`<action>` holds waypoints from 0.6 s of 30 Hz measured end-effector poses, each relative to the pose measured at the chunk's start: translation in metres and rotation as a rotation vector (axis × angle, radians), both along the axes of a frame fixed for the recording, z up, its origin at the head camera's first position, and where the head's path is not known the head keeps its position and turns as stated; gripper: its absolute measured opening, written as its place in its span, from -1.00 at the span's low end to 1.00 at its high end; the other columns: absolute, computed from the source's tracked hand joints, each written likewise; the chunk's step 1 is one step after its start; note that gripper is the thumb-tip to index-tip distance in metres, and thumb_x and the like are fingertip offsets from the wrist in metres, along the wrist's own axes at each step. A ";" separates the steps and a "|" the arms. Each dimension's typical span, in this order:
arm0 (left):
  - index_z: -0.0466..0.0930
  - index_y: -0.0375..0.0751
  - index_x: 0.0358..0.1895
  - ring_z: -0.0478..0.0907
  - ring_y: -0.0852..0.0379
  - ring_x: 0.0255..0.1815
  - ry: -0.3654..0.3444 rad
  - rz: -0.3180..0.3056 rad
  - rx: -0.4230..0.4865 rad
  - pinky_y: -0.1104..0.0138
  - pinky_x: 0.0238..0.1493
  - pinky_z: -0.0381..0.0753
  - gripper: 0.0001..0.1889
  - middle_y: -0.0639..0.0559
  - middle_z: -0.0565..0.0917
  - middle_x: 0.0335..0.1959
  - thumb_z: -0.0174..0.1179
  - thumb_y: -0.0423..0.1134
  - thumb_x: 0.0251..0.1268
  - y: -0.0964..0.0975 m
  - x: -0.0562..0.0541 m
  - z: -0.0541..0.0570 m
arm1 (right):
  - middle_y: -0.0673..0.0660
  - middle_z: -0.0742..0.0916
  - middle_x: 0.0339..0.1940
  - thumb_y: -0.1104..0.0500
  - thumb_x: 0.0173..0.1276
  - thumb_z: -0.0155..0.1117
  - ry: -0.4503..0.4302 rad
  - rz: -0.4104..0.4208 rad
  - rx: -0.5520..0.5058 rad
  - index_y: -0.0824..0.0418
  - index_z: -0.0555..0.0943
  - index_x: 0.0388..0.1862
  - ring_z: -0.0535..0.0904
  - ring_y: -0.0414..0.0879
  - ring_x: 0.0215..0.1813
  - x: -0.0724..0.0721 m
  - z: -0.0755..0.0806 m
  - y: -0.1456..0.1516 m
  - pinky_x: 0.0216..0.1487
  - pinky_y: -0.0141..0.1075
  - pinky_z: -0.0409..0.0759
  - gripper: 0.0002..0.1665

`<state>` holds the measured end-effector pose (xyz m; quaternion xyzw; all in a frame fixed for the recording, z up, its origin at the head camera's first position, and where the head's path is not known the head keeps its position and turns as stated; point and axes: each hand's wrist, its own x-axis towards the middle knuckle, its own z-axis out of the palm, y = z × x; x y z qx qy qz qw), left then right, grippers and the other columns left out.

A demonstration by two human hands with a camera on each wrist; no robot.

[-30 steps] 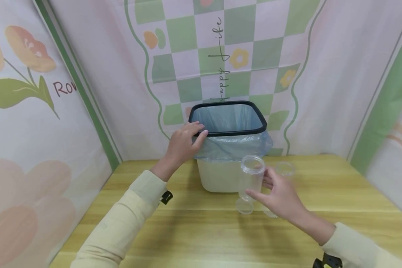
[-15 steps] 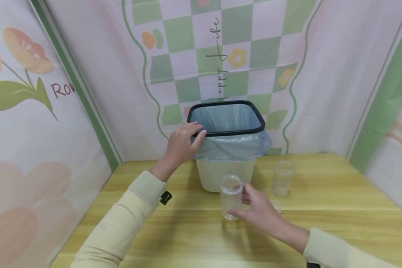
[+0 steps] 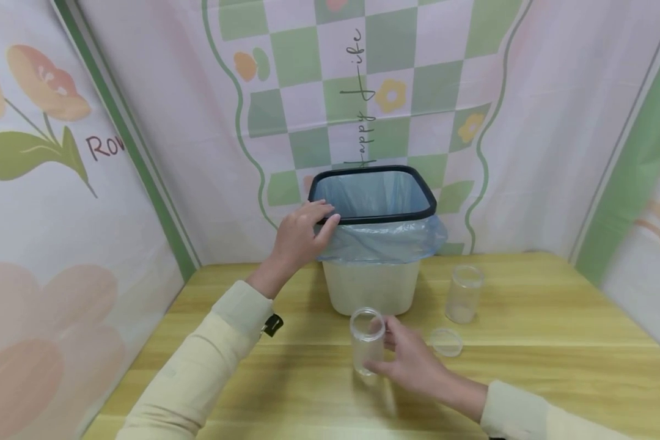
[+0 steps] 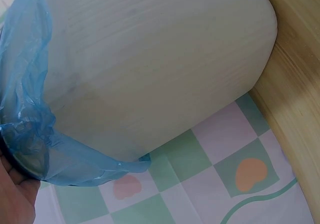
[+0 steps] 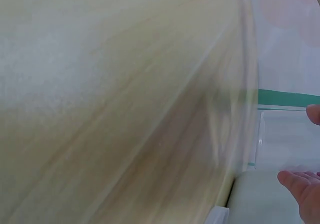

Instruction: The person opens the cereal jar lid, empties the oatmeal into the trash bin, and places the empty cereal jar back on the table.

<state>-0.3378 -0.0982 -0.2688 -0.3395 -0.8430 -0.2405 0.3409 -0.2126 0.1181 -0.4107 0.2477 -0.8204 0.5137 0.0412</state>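
Observation:
My left hand [image 3: 301,235] grips the near left of the black rim [image 3: 387,217] of a trash bin [image 3: 371,287]. In the left wrist view its fingers [image 4: 15,176] curl at the rim, beside the blue bag [image 4: 30,94]. A clear jar [image 3: 365,349], lidless and upright, stands in front of the bin. My right hand [image 3: 412,360] holds this jar from the right, thumb on the near side and fingers behind. In the right wrist view the jar [image 5: 285,139] shows between thumb and fingers; whether its base touches the table I cannot tell.
Another clear jar [image 3: 464,293] stands on the wooden table [image 3: 528,379], right of the bin. A clear round lid [image 3: 447,343] lies flat in front of it. Patterned cloth [image 3: 440,85] hangs close behind the bin, and more cloth flanks the table.
My right hand has brought the jar left and down, toward the front of the bin. The standing jar and the lid are uncovered to view. My left hand stays on the rim.

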 end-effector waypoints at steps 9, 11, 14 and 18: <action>0.67 -0.29 0.04 0.51 -0.01 0.22 0.004 -0.002 -0.004 0.16 0.31 0.37 -0.68 -0.12 0.68 0.02 0.09 -0.15 0.44 0.001 0.000 0.000 | 0.32 0.61 0.08 0.26 -0.01 0.57 -0.022 -0.010 0.042 0.35 0.46 -0.02 0.60 0.25 0.08 0.000 -0.009 -0.004 0.07 -0.08 0.59 -0.39; 0.67 -0.28 0.04 0.51 -0.01 0.22 0.002 -0.002 -0.003 0.15 0.30 0.38 -0.68 -0.12 0.68 0.02 0.09 -0.15 0.44 0.001 0.000 0.000 | 0.33 0.61 0.09 0.26 0.00 0.56 -0.030 0.000 0.042 0.36 0.45 0.00 0.60 0.26 0.09 0.000 -0.010 -0.004 0.07 -0.07 0.58 -0.38; 0.67 -0.28 0.04 0.50 -0.01 0.22 -0.005 -0.001 0.000 0.15 0.30 0.38 -0.68 -0.12 0.68 0.03 0.08 -0.15 0.45 0.001 0.001 -0.001 | 0.34 0.60 0.10 0.25 0.01 0.56 -0.039 0.006 0.048 0.37 0.43 0.03 0.59 0.26 0.09 0.001 -0.011 -0.004 0.08 -0.07 0.58 -0.36; 0.67 -0.28 0.04 0.50 -0.01 0.23 -0.010 0.002 0.007 0.16 0.32 0.36 -0.68 -0.12 0.68 0.03 0.08 -0.15 0.45 0.000 0.000 -0.001 | 0.32 0.61 0.09 0.24 0.02 0.55 -0.033 0.008 0.059 0.39 0.42 0.08 0.59 0.23 0.09 0.002 -0.013 -0.005 0.09 -0.07 0.57 -0.31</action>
